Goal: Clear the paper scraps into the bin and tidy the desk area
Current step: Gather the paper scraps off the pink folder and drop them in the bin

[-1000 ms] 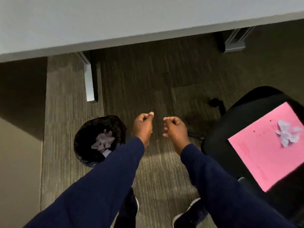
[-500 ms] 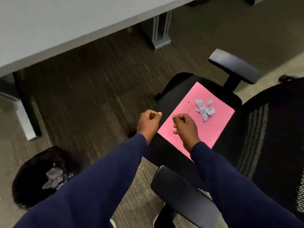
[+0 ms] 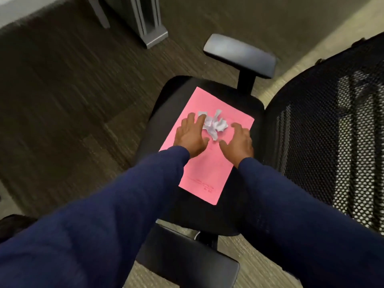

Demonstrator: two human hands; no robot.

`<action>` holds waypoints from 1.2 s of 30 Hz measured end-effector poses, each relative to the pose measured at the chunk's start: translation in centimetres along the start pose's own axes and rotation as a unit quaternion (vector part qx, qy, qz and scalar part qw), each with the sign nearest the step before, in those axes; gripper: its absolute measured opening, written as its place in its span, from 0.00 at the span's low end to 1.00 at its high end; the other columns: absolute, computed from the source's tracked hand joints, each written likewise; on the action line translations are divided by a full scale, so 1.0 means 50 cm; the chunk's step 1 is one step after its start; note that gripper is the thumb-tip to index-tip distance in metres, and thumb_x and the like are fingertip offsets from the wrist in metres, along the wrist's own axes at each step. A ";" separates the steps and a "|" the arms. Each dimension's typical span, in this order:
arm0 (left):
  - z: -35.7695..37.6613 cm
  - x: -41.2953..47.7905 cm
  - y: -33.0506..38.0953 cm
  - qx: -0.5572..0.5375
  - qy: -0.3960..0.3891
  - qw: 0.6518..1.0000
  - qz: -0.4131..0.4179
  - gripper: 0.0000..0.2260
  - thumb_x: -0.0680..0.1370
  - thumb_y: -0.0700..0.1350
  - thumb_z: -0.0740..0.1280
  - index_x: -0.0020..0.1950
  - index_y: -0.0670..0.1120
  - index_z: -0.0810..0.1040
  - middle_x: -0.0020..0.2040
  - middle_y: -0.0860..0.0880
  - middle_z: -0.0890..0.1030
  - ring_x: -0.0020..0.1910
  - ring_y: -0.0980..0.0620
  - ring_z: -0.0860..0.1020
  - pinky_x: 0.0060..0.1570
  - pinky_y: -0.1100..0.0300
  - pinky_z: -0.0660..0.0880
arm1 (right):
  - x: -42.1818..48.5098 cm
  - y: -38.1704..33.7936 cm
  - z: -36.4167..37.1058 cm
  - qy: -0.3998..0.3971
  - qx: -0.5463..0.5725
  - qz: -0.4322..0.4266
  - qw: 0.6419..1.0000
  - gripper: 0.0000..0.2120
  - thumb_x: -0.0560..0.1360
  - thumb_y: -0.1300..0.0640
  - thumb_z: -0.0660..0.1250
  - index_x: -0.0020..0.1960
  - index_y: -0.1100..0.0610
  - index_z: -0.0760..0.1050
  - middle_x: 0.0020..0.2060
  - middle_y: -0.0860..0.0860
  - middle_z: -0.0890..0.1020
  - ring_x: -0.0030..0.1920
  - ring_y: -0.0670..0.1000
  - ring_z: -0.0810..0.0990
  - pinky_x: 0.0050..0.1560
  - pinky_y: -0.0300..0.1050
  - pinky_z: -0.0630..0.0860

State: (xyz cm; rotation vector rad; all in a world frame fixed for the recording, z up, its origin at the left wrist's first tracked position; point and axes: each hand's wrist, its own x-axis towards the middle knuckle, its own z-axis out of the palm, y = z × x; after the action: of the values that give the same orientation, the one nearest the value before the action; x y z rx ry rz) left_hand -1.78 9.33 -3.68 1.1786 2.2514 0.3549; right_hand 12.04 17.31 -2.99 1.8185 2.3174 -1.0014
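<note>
A small heap of crumpled white paper scraps (image 3: 215, 124) lies on a pink sheet (image 3: 204, 173) spread over the black seat of an office chair (image 3: 166, 104). My left hand (image 3: 191, 135) rests flat on the sheet at the heap's left side, fingers spread, its fingertips touching the scraps. On the heap's right my right hand (image 3: 238, 142) is open with curled fingers, just apart from the scraps. Neither hand holds anything. Only a dark edge of the bin (image 3: 12, 222) shows at the far left.
The chair's mesh backrest (image 3: 332, 125) rises at the right, one armrest (image 3: 241, 55) beyond the seat and another (image 3: 187, 265) near me. A grey desk leg (image 3: 149, 23) stands on the dark carpet at the top.
The view swung right from the bin to the chair. Both hands, loosely fisted before, opened and reached forward onto the pink sheet on either side of the scraps.
</note>
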 end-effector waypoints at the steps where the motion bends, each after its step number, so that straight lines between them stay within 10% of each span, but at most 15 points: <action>1: 0.006 0.012 0.005 0.020 -0.005 1.000 0.007 0.34 0.77 0.52 0.69 0.80 0.54 0.55 0.81 0.45 0.53 0.77 0.40 0.58 0.73 0.45 0.62 | 0.013 0.000 -0.004 -0.012 -0.025 -0.022 0.999 0.34 0.74 0.53 0.72 0.77 0.47 0.61 0.72 0.55 0.65 0.69 0.61 0.70 0.64 0.54 0.73; 7: 0.047 0.066 0.016 0.094 -0.012 0.995 0.019 0.39 0.77 0.58 0.69 0.81 0.57 0.51 0.83 0.45 0.45 0.79 0.39 0.52 0.75 0.43 0.57 | 0.078 -0.018 -0.002 -0.090 -0.157 -0.131 0.975 0.42 0.77 0.60 0.68 0.81 0.42 0.47 0.81 0.50 0.48 0.75 0.65 0.61 0.66 0.59 0.69; 14: 0.080 0.078 0.008 0.121 0.064 0.990 0.039 0.22 0.80 0.52 0.65 0.74 0.53 0.69 0.73 0.43 0.64 0.67 0.41 0.66 0.62 0.49 0.67 | 0.118 -0.021 0.038 -0.098 -0.240 -0.195 0.946 0.34 0.78 0.64 0.63 0.78 0.43 0.57 0.80 0.49 0.52 0.71 0.63 0.63 0.60 0.55 0.72; 21: 0.093 0.052 -0.005 0.007 0.071 0.996 0.046 0.09 0.77 0.37 0.68 0.54 0.47 0.78 0.58 0.46 0.70 0.54 0.45 0.68 0.52 0.49 0.74 | 0.095 0.010 0.051 -0.038 -0.167 -0.200 0.965 0.20 0.78 0.65 0.61 0.68 0.55 0.73 0.69 0.53 0.71 0.64 0.61 0.70 0.60 0.54 0.73; 36: 0.033 -0.059 -0.032 -0.146 0.038 0.989 0.002 0.06 0.81 0.38 0.57 0.54 0.48 0.67 0.55 0.49 0.68 0.50 0.49 0.67 0.47 0.57 0.64 | -0.039 -0.049 0.100 0.003 0.132 0.002 0.991 0.13 0.78 0.64 0.61 0.58 0.53 0.77 0.59 0.50 0.77 0.54 0.51 0.76 0.52 0.41 0.71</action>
State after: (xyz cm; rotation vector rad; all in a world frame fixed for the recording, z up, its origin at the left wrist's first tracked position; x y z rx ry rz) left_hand -0.55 5.96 -4.71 1.0309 2.1693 0.7160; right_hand 8.74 12.88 -5.03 1.9127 2.2755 -1.3599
